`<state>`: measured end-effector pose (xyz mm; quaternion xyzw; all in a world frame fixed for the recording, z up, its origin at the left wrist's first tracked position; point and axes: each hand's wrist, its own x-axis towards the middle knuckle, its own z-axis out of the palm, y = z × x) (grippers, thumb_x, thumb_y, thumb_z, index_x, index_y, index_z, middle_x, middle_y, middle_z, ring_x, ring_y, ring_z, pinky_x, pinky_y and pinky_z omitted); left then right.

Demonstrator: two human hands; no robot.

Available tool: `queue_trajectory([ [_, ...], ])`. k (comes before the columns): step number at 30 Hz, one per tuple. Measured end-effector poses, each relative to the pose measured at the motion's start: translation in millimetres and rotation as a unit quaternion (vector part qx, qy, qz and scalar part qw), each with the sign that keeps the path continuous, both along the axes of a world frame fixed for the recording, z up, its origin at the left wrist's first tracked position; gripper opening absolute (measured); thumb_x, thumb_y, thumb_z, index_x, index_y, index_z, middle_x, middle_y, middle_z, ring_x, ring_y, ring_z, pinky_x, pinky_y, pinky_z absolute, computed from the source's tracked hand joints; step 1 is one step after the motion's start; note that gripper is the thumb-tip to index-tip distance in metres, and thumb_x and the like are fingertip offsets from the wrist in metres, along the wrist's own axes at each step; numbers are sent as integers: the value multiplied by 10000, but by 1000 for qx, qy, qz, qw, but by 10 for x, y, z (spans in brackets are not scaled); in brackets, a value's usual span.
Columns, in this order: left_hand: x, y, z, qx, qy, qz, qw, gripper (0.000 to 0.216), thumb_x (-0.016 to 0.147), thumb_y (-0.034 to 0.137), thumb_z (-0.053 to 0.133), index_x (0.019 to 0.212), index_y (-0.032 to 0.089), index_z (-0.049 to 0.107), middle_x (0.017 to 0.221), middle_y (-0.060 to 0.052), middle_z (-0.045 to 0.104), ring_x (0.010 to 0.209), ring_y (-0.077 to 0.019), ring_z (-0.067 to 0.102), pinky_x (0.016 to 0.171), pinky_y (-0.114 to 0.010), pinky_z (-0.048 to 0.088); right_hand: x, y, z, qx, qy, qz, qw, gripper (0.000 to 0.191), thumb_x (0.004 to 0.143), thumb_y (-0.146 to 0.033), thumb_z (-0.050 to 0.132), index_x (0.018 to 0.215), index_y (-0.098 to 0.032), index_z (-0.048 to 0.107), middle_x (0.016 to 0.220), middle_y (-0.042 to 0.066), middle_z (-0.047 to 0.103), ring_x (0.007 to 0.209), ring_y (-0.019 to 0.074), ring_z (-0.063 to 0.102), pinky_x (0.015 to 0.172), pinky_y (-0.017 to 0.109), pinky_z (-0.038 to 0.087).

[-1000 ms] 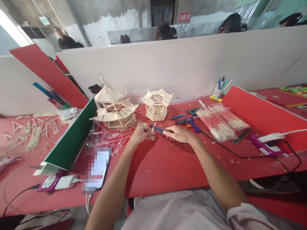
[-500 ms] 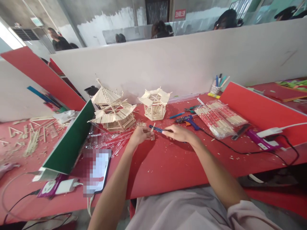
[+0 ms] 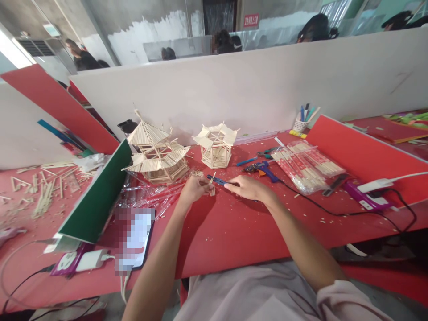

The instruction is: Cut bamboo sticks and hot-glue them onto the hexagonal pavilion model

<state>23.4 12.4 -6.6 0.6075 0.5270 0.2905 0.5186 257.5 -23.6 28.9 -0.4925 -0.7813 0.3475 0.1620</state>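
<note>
Near the middle of the red table, my left hand [image 3: 194, 189] is closed, pinching thin wooden sticks [image 3: 211, 189] at its fingertips. My right hand [image 3: 245, 187] is wrapped around a slim dark-blue hand tool [image 3: 219, 180]. The tool's far end meets the sticks just beyond my left fingers; the palm hides most of its handle, so I cannot tell its exact kind. Behind the hands stands a small six-sided stick pavilion [image 3: 216, 145] with a ring-shaped roof. To its left is a larger two-tiered stick pavilion [image 3: 157, 154] with a pointed top.
A blue glue gun [image 3: 264, 169] lies right of my hands, its cord trailing rightward. Bagged sticks [image 3: 301, 165], a power strip [image 3: 368, 198] and a red board [image 3: 368, 156] are farther right. A phone [image 3: 137, 238] and a green board [image 3: 100, 200] sit left. Wood scraps dot the table.
The tool and my right hand have shifted very slightly left, against the sticks. Both hands keep their hold, and the pavilions have not moved.
</note>
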Motion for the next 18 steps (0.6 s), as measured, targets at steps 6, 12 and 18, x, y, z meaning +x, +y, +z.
queue_trajectory([
  [6,-15,-10,5,22,21,3,1000,100,783,190,709,691,152,715,654,-24,728,636,-169,706,657,-264,597,-48,-20,-14,16,-14,-2,1000,449,978,-506,405,674,-205,538,616,21,614,584,165,534,575,286,280],
  [12,-31,-6,-3,37,25,-4,999,106,778,222,716,691,161,713,652,-24,724,648,-177,712,659,-264,594,-51,-45,-1,37,-7,-11,999,451,957,-538,444,753,-193,649,642,24,613,626,185,549,576,279,284],
  [18,-35,-21,33,34,33,7,999,97,757,208,746,678,166,710,662,-17,727,643,-171,707,649,-259,592,-89,-70,3,46,-24,-37,998,473,945,-557,456,747,-191,680,624,22,599,592,175,520,561,279,255],
])
